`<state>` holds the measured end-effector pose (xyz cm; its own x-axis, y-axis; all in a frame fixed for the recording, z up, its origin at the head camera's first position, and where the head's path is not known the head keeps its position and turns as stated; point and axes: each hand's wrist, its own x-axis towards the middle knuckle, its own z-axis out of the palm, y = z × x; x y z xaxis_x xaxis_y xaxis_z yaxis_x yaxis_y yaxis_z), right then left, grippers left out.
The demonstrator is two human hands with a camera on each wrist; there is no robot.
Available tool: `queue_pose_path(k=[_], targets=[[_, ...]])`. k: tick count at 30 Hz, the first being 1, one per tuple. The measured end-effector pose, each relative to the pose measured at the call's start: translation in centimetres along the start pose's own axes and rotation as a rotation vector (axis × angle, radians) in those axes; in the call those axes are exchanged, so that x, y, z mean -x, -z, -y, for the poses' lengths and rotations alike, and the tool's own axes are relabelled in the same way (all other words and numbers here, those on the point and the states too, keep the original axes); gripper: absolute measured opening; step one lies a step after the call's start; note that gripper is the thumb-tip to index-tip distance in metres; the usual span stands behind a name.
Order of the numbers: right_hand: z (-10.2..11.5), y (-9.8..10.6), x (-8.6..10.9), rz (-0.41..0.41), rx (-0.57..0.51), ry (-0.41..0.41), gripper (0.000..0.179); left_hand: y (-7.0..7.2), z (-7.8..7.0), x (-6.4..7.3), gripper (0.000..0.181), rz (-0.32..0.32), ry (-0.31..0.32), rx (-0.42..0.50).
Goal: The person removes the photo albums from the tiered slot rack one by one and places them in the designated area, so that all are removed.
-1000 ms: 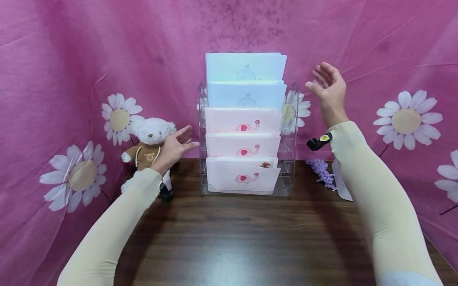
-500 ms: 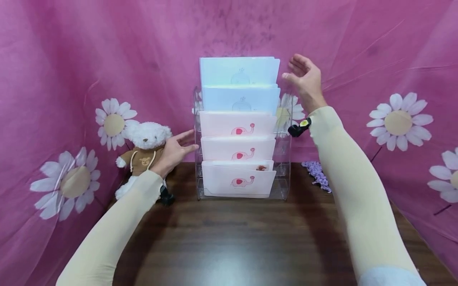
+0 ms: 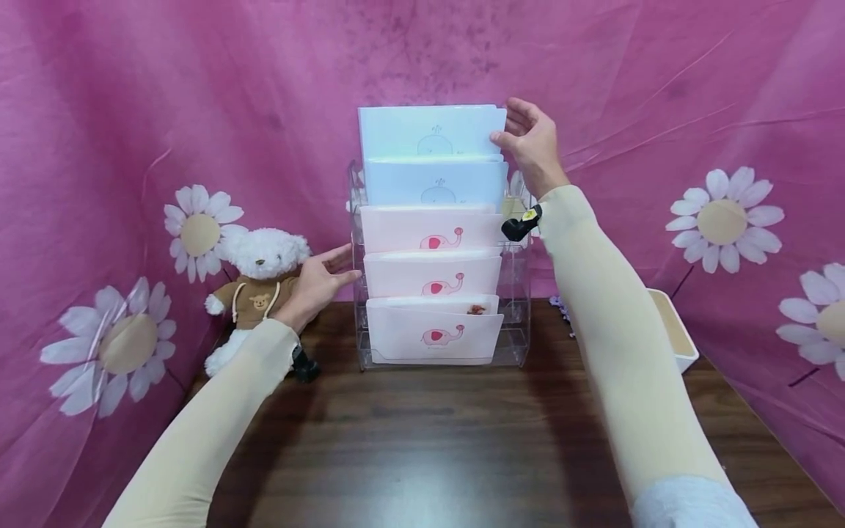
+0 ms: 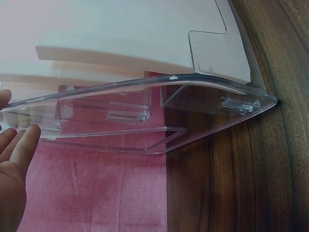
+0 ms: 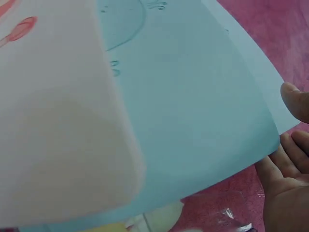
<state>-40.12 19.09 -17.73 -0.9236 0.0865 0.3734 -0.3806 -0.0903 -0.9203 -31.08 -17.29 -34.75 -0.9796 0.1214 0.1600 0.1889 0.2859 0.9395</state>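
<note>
A clear acrylic tiered rack (image 3: 521, 323) stands on the table, holding blue whale folders (image 3: 396, 132) in its upper tiers and pink elephant folders (image 3: 396, 337) below. At the rack's left side is my left hand (image 3: 318, 286), its fingers fairly straight and its thumb by the front edge. The left wrist view shows its fingertips (image 4: 33, 133) against the clear side panel. My right hand (image 3: 536, 147) is at the right edge of the top blue folder. Its thumb lies in front of that edge and the other fingers reach behind, with a gap between them in the right wrist view.
A white teddy bear (image 3: 254, 293) in a brown hoodie sits left of the rack, beside my left forearm. A purple knitted-looking item (image 3: 561, 314) and a white-rimmed container (image 3: 676, 330) are partly hidden by my right arm. Pink flowered cloth (image 3: 277, 88) hangs behind.
My right hand has moved left from open air to the top blue folder's right edge. My left hand has come up against the rack's side. The whole view has shifted slightly.
</note>
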Motion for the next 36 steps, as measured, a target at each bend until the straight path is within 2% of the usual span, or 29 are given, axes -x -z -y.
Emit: queue_pose_path(k=[5,14,22,26,36], targets=[[0.0,-0.1,-1.0,-0.005,-0.044,-0.042,0.069,-0.1,-0.1,0.0,0.066,-0.014,0.011,0.016],[0.4,0.7,-2.0,0.054,-0.079,-0.193,0.066,-0.5,-0.6,-0.2,0.060,-0.020,0.006,0.007],[1.4,-0.3,-2.1,0.094,-0.007,-0.228,0.067,-0.8,-0.5,-0.2,0.058,-0.034,0.009,0.011],[1.4,-0.9,-2.2,0.085,0.032,-0.233,0.065,-0.9,-0.4,-0.1,0.056,-0.047,0.016,0.009],[1.4,-1.3,-2.3,0.066,0.051,-0.226,0.058,-0.9,-0.6,0.2,0.054,-0.065,0.001,0.005]])
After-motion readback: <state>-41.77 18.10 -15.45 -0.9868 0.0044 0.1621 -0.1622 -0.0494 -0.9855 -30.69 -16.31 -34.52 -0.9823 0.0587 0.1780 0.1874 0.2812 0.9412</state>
